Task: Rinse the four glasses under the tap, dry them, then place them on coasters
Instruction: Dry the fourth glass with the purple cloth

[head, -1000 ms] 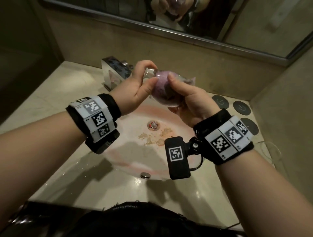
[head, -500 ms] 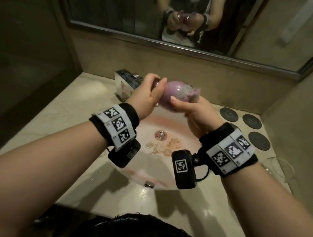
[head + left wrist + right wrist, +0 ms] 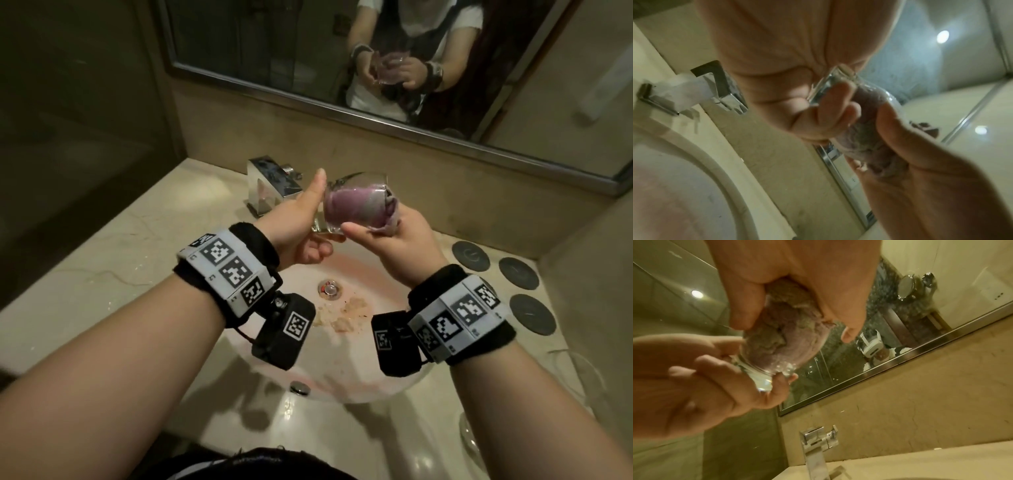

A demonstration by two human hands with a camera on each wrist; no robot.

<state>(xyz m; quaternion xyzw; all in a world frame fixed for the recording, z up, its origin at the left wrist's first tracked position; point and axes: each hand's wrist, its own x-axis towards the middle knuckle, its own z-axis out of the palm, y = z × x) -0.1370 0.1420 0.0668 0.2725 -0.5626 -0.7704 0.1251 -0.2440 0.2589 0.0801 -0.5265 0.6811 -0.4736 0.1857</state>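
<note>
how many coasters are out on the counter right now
3 in plain sight, all dark and round, in a row right of the sink: one nearest the wall, one in the middle, one nearest the person. A fourth may be hidden behind the right wrist.

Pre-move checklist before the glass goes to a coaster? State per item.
1. Left hand grip on glass base: ok, fingers curled round it.
2. Cloth out of glass: not ok, stuffed inside, right hand holding it.
3. Glass dry: cannot tell; droplets or glints near its base in the right wrist view.
4. Coasters free: ok, three dark discs bare, right of the sink; a fourth is not visible.
5. Tap off: ok, no stream showing.
</note>
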